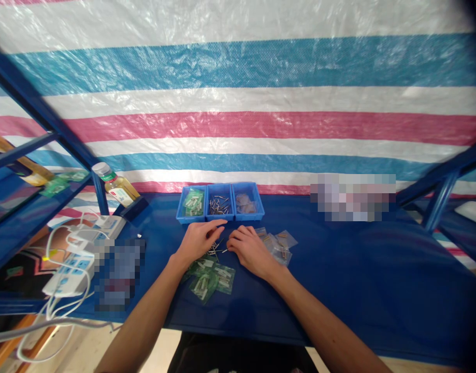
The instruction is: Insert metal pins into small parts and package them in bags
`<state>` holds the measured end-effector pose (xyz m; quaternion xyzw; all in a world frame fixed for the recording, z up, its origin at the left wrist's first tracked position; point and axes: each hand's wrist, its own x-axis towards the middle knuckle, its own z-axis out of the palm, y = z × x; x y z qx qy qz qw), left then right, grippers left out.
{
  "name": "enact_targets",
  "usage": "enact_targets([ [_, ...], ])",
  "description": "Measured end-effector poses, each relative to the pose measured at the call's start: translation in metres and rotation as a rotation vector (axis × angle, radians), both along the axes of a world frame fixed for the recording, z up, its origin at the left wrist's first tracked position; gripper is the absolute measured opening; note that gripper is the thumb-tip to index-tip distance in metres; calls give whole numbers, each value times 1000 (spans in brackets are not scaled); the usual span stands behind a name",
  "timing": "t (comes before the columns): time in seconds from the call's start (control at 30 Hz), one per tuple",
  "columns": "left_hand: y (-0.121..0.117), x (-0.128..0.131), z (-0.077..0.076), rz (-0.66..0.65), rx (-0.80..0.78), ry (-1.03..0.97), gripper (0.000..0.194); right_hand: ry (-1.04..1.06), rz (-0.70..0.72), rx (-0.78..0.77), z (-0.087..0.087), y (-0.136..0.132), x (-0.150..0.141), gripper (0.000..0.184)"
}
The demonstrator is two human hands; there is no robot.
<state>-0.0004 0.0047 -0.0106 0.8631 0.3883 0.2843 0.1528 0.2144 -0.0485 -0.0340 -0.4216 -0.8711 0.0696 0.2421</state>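
Observation:
My left hand [201, 239] is over the blue table just in front of the bins, its fingers stretched and the thumb apart from them. Beneath its fingers lies a loose pile of small metal pins [213, 249]. Facing it, my right hand [250, 249] has its fingers curled, and a thin metal pin [224, 251] pokes out at its fingertips. Green packets [205, 282] with pins inside lie below my left hand. Clear packets [283, 246] with brass-coloured pieces lie beside my right hand, partly covered by it.
Three joined blue bins [219, 215] stand behind my hands, holding green packets, metal pins and clear packets. At left are a bottle [117, 186], white power strips [70, 272] with cables, and a blurred dark object [121, 277]. Another blurred item [352, 197] sits at back right. Blue frame bars flank the table.

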Motion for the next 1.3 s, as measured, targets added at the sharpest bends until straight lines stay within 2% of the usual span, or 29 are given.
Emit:
enact_targets([
  [0.13,-2,2,6,-69,36,-48,27,38,-53,19,1,0,0,14],
  [0.33,-6,7,14,-228,59,-47,20,214,-127,20,3,1,5,17],
  [0.57,-5,8,12,-231,84,-42,20,389,-135,10,-1,-1,4,16],
  [0.77,-7,10,13,-248,96,-21,16,423,-108,42,-2,-3,0,20],
  [1.0,-8,12,11,-266,62,2,10,497,-80,5,-3,-4,-2,14],
  [1.17,-9,10,13,-232,40,-30,11,462,-96,-18,2,-3,1,12],
  [1.3,-10,9,12,-221,17,-49,11,416,-97,-33,3,-2,2,19],
])
